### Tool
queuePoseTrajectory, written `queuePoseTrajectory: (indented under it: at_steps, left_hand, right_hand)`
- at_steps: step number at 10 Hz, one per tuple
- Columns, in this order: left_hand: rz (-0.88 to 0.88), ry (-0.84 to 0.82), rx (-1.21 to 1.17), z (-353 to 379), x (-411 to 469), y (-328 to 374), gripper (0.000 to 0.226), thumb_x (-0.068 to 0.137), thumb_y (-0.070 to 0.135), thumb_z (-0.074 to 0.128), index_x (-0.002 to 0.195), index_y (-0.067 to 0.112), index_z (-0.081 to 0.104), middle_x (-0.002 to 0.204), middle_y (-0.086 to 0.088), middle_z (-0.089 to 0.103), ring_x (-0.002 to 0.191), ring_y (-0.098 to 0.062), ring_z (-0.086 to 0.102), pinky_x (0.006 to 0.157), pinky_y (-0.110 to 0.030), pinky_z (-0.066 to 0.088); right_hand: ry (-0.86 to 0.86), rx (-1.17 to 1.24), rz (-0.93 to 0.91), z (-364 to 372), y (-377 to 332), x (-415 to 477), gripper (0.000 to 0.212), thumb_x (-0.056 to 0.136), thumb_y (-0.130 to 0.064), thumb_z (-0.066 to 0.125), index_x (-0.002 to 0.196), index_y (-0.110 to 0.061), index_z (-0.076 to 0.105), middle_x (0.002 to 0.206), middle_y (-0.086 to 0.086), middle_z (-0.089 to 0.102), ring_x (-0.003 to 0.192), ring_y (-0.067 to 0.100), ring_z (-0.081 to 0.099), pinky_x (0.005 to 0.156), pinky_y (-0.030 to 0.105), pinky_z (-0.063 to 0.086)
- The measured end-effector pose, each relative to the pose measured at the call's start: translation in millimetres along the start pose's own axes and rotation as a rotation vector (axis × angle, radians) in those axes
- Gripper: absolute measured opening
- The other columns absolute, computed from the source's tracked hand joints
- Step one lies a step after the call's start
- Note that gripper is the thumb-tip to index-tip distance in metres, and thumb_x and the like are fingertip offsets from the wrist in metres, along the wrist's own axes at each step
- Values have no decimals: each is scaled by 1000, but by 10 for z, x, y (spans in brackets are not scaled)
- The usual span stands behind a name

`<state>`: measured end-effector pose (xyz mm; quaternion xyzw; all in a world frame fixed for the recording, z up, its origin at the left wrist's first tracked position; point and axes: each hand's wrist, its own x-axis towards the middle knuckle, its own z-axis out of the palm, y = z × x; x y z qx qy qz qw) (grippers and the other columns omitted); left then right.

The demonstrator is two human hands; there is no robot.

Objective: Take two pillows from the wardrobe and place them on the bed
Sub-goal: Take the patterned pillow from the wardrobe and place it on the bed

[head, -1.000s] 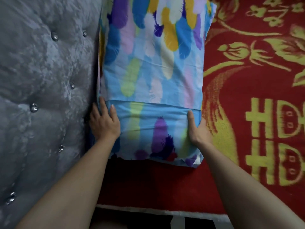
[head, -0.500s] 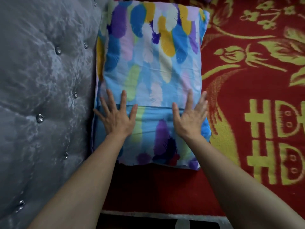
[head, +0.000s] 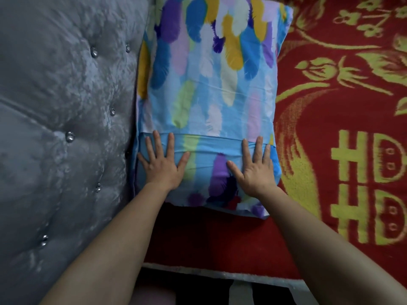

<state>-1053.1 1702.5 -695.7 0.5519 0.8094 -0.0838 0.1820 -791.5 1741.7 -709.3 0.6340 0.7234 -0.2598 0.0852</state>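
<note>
A pillow (head: 211, 89) in a light-blue case printed with coloured feathers lies on the bed, its long side against the headboard. The bed carries a red blanket (head: 343, 164) with yellow patterns. My left hand (head: 163, 164) lies flat on the pillow's near left part, fingers spread. My right hand (head: 255, 166) rests flat on its near right part, fingers apart. Neither hand grips anything. At the pillow's left edge a strip of a second printed layer (head: 142, 69) shows underneath; whether it is another pillow I cannot tell.
A grey tufted velvet headboard (head: 66, 128) with shiny buttons fills the left side. The bed's near edge (head: 220, 275) runs along the bottom, with dark floor below it.
My hands left the pillow's near side edges and now lie flat on top of it. Over the last half second they slid back toward me along the pillow's near flap.
</note>
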Motion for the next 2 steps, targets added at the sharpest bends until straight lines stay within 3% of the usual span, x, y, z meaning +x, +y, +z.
queuePoseTrajectory:
  at_steps: [1, 2]
  left_hand:
    - [-27, -129, -13, -371, -39, 82, 75, 94, 68, 20, 155, 28, 0, 163, -9, -15, 150, -34, -11, 115, -62, 10]
    - [-7, -132, 38, -895, -241, 228, 62, 100, 54, 26, 133, 10, 53, 147, -21, 43, 133, -38, 42, 105, -50, 41]
  right_hand:
    - [-140, -30, -38, -377, -4, -22, 86, 90, -74, 29, 156, -32, -5, 164, 11, -16, 150, 43, -4, 117, 55, 20]
    - [-162, -103, -122, -848, -16, -199, 72, 96, -64, 33, 155, -26, 19, 163, 11, 13, 146, 33, 25, 109, 50, 36]
